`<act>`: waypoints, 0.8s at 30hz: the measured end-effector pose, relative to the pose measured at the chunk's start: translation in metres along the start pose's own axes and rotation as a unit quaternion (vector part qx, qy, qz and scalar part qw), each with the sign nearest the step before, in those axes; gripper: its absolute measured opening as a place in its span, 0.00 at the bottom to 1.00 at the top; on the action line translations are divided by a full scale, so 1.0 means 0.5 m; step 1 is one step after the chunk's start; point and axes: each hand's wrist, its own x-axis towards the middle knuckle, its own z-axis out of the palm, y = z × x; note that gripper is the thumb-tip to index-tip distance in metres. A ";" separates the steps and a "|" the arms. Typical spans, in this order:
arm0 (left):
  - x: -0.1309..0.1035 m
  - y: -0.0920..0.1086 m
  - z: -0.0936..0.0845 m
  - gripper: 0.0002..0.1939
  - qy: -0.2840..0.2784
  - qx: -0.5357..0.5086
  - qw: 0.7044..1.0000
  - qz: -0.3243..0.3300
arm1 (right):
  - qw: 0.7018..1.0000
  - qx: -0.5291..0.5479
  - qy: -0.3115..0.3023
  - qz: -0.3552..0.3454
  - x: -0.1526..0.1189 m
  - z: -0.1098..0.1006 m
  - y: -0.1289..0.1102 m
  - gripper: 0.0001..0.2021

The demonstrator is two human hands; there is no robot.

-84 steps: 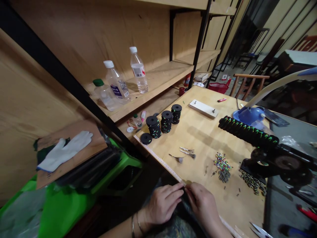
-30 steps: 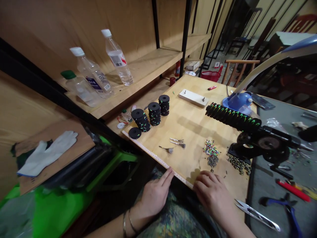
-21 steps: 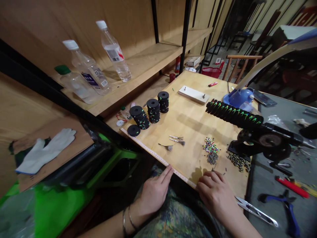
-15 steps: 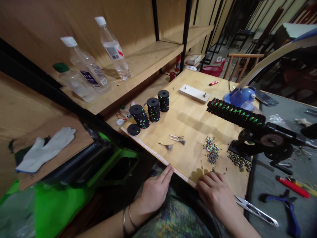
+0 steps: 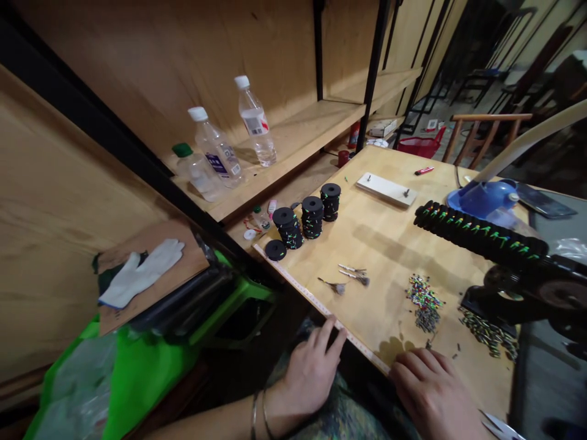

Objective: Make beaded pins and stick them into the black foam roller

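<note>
The wooden surface [image 5: 394,238] has its near edge running from ten o'clock down to five o'clock, with a measuring tape [image 5: 316,299] fixed along it. The left hand [image 5: 312,370] rests at six o'clock, fingers spread flat, their tips touching the tape at the edge; its grip is open and holds nothing. The right hand [image 5: 431,391] lies at five o'clock on the surface just inside the edge, fingers curled downward; whether anything is pinched beneath them cannot be told.

Between the hands and the middle of the surface the wood is bare. Just beyond the right hand, at four o'clock, lies a heap of small coloured beads [image 5: 424,299], and beside it a scatter of dark metal pieces [image 5: 488,330]. Three small tufted pieces [image 5: 351,278] lie near the centre.

At eleven o'clock stand stacks of black spools [image 5: 312,217]. A long black roller [image 5: 477,235] on a dark machine crosses at two to three o'clock. On the shelf [image 5: 298,146] at twelve o'clock stand three plastic bottles [image 5: 220,159]. A white glove [image 5: 142,272] lies on cardboard at nine o'clock.
</note>
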 end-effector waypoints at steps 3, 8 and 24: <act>-0.003 -0.005 -0.003 0.28 -0.013 -0.026 0.999 -0.027 | 1.000 -0.002 0.001 0.005 -0.001 0.003 -0.002 0.15; -0.009 -0.026 0.003 0.29 -0.046 -0.055 0.997 -0.022 | 1.000 -0.008 0.003 0.005 -0.001 0.004 -0.003 0.15; 0.007 -0.065 -0.028 0.26 -0.134 -0.071 0.988 -0.006 | 0.999 0.028 -0.008 0.030 0.002 0.004 -0.013 0.13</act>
